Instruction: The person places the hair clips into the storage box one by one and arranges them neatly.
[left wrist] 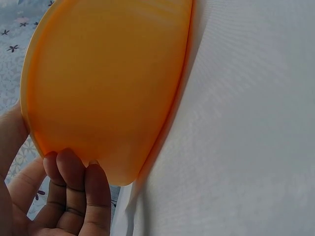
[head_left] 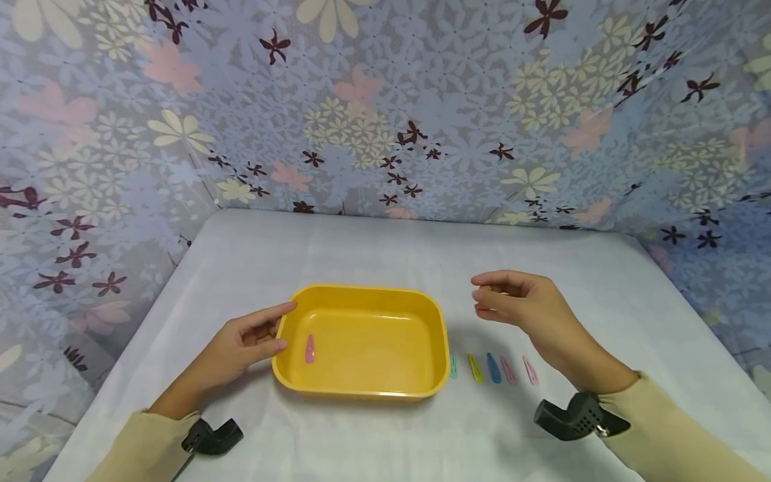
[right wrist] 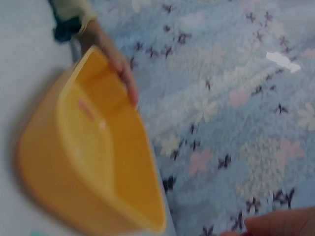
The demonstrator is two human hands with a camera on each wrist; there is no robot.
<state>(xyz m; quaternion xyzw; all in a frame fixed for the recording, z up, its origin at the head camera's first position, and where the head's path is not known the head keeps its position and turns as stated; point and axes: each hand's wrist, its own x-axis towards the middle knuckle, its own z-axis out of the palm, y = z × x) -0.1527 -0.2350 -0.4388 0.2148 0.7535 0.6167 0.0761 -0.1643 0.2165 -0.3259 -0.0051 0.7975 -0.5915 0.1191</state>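
A yellow plastic tray (head_left: 367,393) with rounded corners stands on the white-covered table. A pink snap hair clip (head_left: 310,349) lies inside it, near its left end. My left hand (head_left: 247,341) holds the tray's left end, thumb and index finger at the rim and the other fingertips against the outer wall (left wrist: 110,98). My right hand (head_left: 518,301) hovers to the right of the tray, fingers loosely bent, with nothing visible in them. Below it, several more clips lie in a row: teal (head_left: 454,365), yellow-green (head_left: 475,367), blue (head_left: 494,368) and pink (head_left: 508,369), with another pink one (head_left: 530,370) at the right end.
White cloth (head_left: 385,251) covers the table. Flowered fabric (head_left: 385,120) hangs behind it and along both sides. Each wrist carries a black camera mount, one on the left (head_left: 211,436) and one on the right (head_left: 578,416).
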